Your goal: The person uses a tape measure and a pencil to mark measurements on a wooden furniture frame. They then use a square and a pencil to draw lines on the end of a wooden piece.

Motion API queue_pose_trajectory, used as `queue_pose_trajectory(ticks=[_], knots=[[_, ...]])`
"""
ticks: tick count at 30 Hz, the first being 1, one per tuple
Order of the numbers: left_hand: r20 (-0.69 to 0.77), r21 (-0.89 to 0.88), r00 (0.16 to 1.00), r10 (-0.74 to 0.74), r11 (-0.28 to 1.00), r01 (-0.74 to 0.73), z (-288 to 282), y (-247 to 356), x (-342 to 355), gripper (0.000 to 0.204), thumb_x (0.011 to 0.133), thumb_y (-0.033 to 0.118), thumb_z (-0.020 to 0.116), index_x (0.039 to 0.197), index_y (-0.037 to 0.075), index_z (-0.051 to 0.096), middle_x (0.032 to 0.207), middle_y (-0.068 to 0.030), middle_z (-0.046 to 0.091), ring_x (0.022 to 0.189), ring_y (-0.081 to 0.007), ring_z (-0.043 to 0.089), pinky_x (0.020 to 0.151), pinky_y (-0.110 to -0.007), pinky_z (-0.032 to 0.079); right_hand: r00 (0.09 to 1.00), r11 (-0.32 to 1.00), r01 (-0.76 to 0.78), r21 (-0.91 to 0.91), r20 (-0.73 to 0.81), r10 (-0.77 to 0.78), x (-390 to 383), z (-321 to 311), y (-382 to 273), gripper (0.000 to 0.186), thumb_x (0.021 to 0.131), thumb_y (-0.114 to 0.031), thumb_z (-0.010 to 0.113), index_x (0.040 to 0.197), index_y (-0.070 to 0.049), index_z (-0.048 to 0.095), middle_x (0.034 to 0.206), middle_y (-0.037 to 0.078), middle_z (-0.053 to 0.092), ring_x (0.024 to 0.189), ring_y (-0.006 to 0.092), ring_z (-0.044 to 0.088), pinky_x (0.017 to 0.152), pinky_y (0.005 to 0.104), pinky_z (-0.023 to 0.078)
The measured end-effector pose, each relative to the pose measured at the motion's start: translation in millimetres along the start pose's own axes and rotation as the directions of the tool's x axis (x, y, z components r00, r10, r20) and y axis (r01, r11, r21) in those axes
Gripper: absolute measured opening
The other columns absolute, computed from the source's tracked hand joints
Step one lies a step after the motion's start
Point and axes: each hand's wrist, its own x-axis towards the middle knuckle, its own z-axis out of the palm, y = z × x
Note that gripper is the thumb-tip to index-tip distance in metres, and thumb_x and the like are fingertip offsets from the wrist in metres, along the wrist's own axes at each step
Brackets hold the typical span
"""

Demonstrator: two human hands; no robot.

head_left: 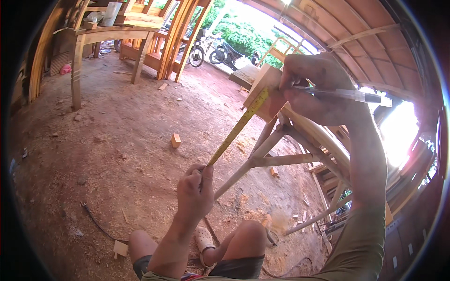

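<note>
My left hand is closed around the lower end of a yellow tape measure; its case, if there, is hidden by the fingers. The tape's blade runs taut up and to the right, its far end lying against a light wooden piece. Beside that piece, my right hand pinches a clear pen, whose rear end points right. The right fingers rest at the wood's edge, covering part of it. Under the wood stands a trestle of rough wooden poles.
On the dirt floor lie a small wood block, another block, an offcut, a dark cord and shavings. A wooden table stands at the far left, near upright timber frames. Motorbikes are parked at the back.
</note>
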Motion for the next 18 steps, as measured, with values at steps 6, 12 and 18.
queue_pose_trajectory(ticks=[6,12,18], knots=[[0.006,0.005,1.000,-0.005,1.000,0.005,-0.7,4.5,0.8,0.041,0.101,0.018,0.055,0.067,-0.005,0.055,0.077,-0.0163,0.063,0.057,-0.0272,0.059,0.053,-0.040,0.042,1.000,1.000,0.016,0.006,-0.025,-0.016,-1.2,1.5,2.2,0.010,0.079,-0.014,0.063,0.081,-0.004,0.059,0.070,0.004,0.060,0.068,0.0148,0.062,0.065,0.0297,0.049],[0.032,0.006,0.998,-0.045,0.999,0.045,-2.5,2.0,-0.5,0.043,0.102,0.018,0.055,0.066,-0.005,0.054,0.077,-0.0160,0.063,0.056,-0.0248,0.058,0.053,-0.039,0.042,1.000,1.000,0.004,-0.008,-0.027,-0.004,-0.9,2.6,6.9,0.011,0.082,-0.013,0.063,0.079,-0.005,0.056,0.069,0.002,0.059,0.065,0.0144,0.061,0.064,0.0292,0.049],[0.024,0.012,0.999,-0.038,0.999,0.037,-2.7,5.7,-0.4,0.044,0.102,0.019,0.055,0.065,-0.005,0.054,0.076,-0.0161,0.063,0.054,-0.0248,0.058,0.051,-0.039,0.041,0.990,0.981,0.135,-0.138,0.050,-0.129,1.4,-6.3,1.9,0.019,0.090,-0.026,0.063,0.087,-0.007,0.061,0.073,0.006,0.065,0.066,0.0224,0.068,0.059,0.0357,0.053]])
